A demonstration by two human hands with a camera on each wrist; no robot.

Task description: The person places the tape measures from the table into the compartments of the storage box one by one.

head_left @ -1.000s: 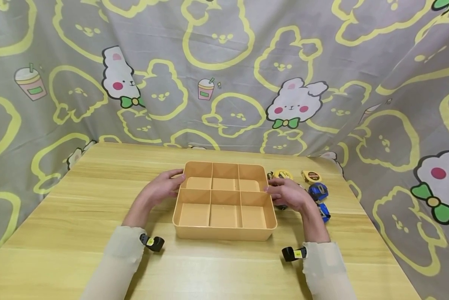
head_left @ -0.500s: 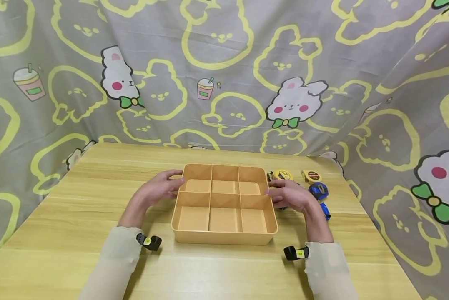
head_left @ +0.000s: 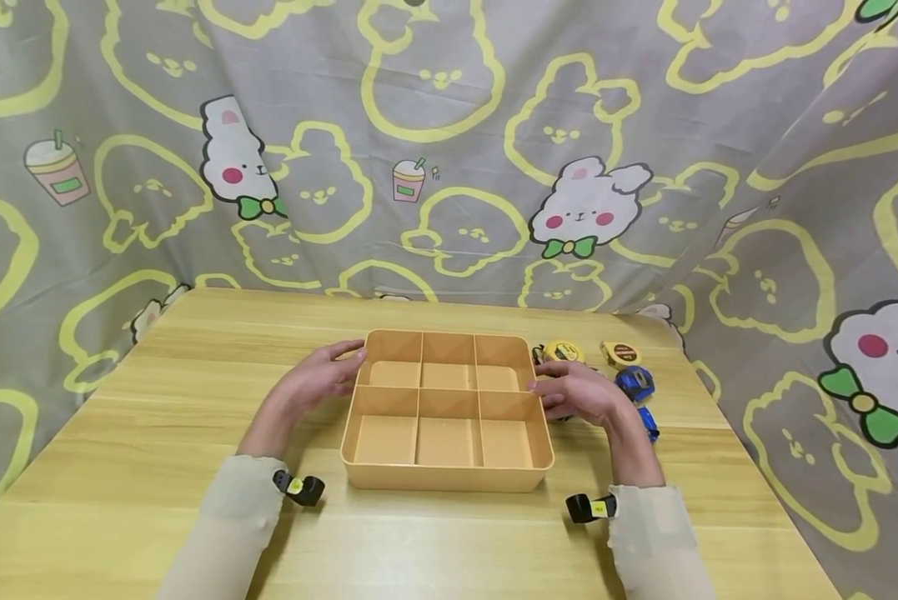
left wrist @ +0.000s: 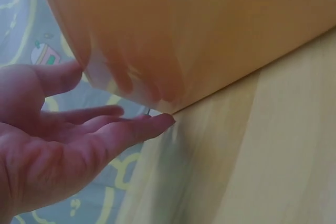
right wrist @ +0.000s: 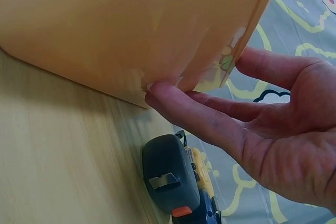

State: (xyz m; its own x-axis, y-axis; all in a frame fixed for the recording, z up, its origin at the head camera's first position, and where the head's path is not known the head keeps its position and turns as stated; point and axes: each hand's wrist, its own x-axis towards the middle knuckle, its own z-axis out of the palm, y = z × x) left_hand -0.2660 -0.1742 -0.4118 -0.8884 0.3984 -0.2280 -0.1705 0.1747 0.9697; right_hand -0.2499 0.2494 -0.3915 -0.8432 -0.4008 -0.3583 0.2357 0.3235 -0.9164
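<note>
A tan plastic organizer box [head_left: 449,477] with six-part divided compartments sits on the table in the head view, and nothing lies in them. My left hand [head_left: 317,379] is at the box's left side; the left wrist view shows its thumb at the rim and fairly straight fingertips by the lower edge of the wall [left wrist: 210,35]. On the opposite side, my right hand [head_left: 579,392] touches the wall with extended fingers, its thumb near the rim. Below that hand, the right wrist view shows a dark tape measure [right wrist: 170,171] with a metal end hook.
Right of the box lie more tape measures: a yellow one [head_left: 564,351] partly behind my hand, another yellow one [head_left: 621,354], a blue one [head_left: 634,382] and a second blue one [head_left: 649,423] behind my wrist. A patterned curtain [head_left: 449,167] borders the wooden table [head_left: 156,400].
The box has slid slightly toward the table's front between my hands, mostly in the first half second. Both hands have stayed at its sides.
</note>
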